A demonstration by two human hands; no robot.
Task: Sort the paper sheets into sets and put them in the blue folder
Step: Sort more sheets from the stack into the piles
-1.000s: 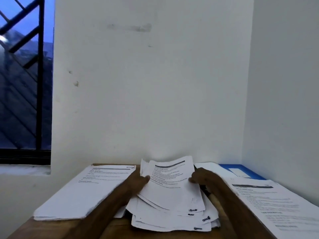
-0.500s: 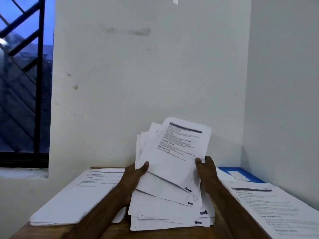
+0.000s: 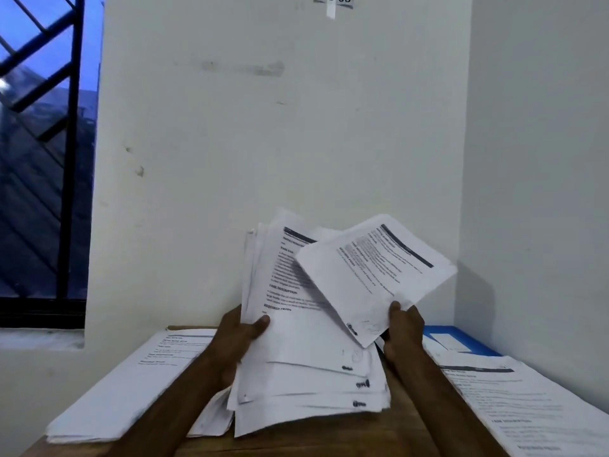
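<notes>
Over the table (image 3: 313,446), close to the corner of the room, the left hand (image 3: 237,341) grips a thick, fanned stack (image 3: 296,351) by its left edge. The thumb lies across the printed front and the fingers are hidden behind, so the pages stand nearly upright with their lower ends splayed just above the wood. The right hand (image 3: 403,331) pinches the bottom corner of one sheet (image 3: 372,278), thumb on the face and fingers curled behind it. That sheet is tilted to the right and overlaps the upper right of the stack. Half a second ago this sheet was the top page of the stack, with both hands on the bundle; it has since been drawn off to the right and turned. A second ago the whole bundle lay low on the table. A left pile (image 3: 131,384) and a right pile (image 3: 514,397) lie flat on either side of the arms. At the far right corner the folder (image 3: 478,344) lies flat, with a white patch on its top and its near end under the right pile. I cannot tell whether anything is inside it.
</notes>
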